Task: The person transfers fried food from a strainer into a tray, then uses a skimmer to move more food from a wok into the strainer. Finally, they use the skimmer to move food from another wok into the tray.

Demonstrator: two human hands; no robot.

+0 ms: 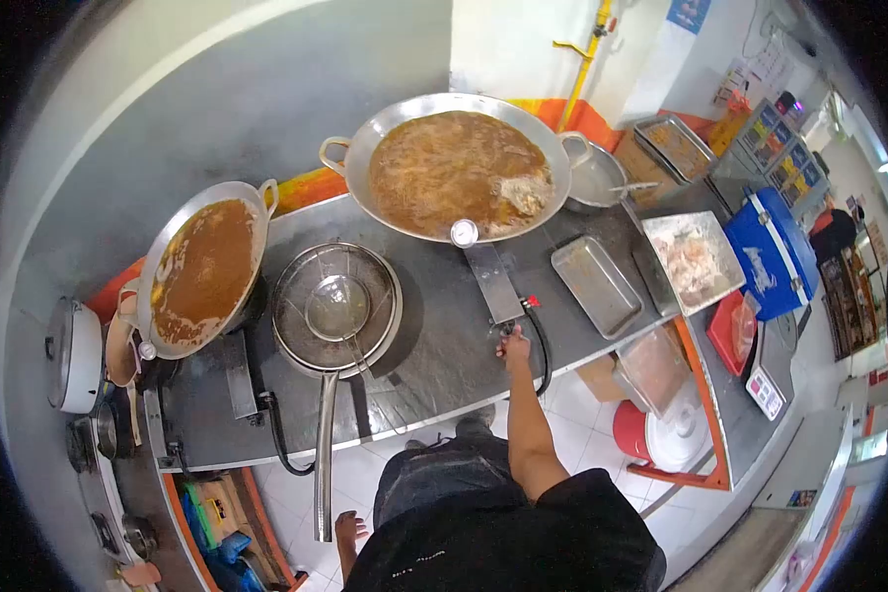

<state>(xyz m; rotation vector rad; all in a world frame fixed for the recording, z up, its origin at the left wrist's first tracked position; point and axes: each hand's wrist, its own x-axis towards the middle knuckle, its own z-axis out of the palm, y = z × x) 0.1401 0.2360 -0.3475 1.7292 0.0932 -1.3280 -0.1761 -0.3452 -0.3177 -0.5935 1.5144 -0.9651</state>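
My right hand [512,347] is closed on a burner knob [508,329] at the front end of a metal burner bracket [493,281]. Above that bracket sits a large wok [359,163] of bubbling brown oil [454,158]. Pale, flour-coated food [526,194] floats at its right side, and a dial thermometer [464,233] is at the front rim. Low beside my body hangs my left hand [349,529], fingers loosely apart and nothing in it. Closest to it is the long handle [326,459] of a wire strainer [296,296], which rests over a pot with a smaller skimmer [337,306] on top.
A second wok [258,232] of oil stands left. To the right are a metal tray [599,288], a tray of floured pieces [688,255], a blue cooler [768,252], a red tray [724,333] and a scale [765,392]. A black hose [545,355] hangs over the table's front edge.
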